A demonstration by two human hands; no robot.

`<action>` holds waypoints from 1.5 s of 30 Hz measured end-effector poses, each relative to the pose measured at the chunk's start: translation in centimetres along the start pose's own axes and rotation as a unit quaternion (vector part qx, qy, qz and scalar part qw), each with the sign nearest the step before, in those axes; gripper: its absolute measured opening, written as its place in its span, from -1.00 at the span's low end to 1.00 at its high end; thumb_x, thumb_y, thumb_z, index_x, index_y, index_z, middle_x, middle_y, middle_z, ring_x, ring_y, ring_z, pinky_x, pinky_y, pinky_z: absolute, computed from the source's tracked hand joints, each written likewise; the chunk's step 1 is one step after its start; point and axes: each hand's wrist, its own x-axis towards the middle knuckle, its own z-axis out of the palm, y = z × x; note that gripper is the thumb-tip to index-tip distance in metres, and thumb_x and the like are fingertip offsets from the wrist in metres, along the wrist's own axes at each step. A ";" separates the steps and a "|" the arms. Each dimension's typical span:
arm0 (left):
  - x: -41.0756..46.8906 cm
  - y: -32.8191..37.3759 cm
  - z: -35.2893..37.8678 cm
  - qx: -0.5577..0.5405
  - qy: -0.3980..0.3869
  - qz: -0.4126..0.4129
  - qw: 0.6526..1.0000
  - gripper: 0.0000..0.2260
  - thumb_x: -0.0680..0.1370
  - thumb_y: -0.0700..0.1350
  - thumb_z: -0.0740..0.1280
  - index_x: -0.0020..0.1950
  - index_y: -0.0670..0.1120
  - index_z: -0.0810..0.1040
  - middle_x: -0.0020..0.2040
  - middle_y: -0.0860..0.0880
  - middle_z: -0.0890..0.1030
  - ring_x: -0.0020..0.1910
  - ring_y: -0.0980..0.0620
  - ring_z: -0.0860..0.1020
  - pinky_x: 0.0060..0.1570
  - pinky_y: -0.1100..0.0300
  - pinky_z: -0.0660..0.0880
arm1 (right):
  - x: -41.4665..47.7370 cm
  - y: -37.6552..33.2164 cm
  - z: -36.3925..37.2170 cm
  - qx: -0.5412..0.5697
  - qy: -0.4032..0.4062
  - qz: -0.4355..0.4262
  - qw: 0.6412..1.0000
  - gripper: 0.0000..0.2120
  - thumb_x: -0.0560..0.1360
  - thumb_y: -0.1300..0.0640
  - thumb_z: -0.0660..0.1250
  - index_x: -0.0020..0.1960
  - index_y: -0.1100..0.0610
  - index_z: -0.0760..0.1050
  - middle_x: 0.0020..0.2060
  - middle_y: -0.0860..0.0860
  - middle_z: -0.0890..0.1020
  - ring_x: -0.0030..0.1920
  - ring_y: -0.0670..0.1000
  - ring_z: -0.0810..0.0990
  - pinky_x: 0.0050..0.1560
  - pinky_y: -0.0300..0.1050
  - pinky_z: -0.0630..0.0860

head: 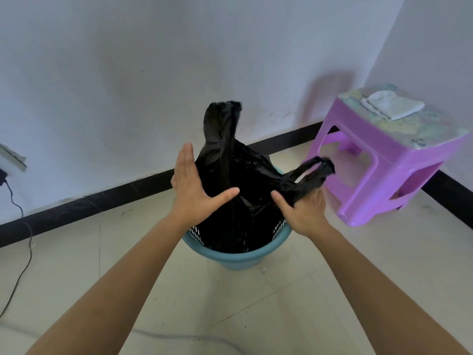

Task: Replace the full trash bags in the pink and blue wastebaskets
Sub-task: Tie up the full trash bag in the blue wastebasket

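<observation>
Black trash bag (230,162) stands in blue wastebasket (238,258), frame centre. Left hand (194,187) grip released, flat against bag; right hand (307,212) grip grasping its handle loop (326,167).

blue wastebasket (238,260): black bag (238,175) is covering its inside and far rim
right hand (304,208): fingertips are hiding behind the bag's right handle
wall fitting (12,158): left edge is cutting it off, too little to name
cable (30,247): is running off the left edge
</observation>
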 end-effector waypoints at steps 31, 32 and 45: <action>5.0 1.8 -1.3 -0.648 0.089 -0.281 0.703 -0.77 0.58 -0.06 0.38 -0.13 -0.21 0.60 -0.26 -0.09 0.64 -0.21 -0.05 0.65 0.06 -0.02 0.61 | 2.3 -6.4 -3.5 0.273 -0.152 -0.003 0.950 -0.87 0.37 -0.11 0.49 -0.12 -0.11 0.69 -0.19 -0.11 0.74 -0.12 -0.10 0.71 -0.04 -0.13 0.58; 5.1 1.7 -1.5 -0.682 0.078 -0.294 0.665 -0.75 0.60 -0.07 0.34 -0.23 -0.16 0.55 -0.39 -0.03 0.55 -0.35 0.00 0.59 0.00 0.03 0.61 | 2.3 -6.2 -3.7 0.309 -0.157 0.008 0.938 -0.90 0.38 -0.06 0.48 -0.11 -0.12 0.70 -0.17 -0.10 0.75 -0.11 -0.09 0.72 -0.07 -0.15 0.56; 3.8 -1.3 -2.8 -0.610 0.053 -0.289 0.736 -0.62 0.49 0.18 0.43 -0.30 0.01 0.34 -0.49 0.08 0.21 -0.54 0.15 0.20 -0.53 0.28 0.36 | 3.3 -6.8 -5.5 0.578 -0.075 0.032 0.812 -0.52 0.67 -0.17 0.11 -0.37 -0.02 0.40 -0.48 -0.06 0.34 -0.43 -0.05 0.44 -0.23 -0.18 0.48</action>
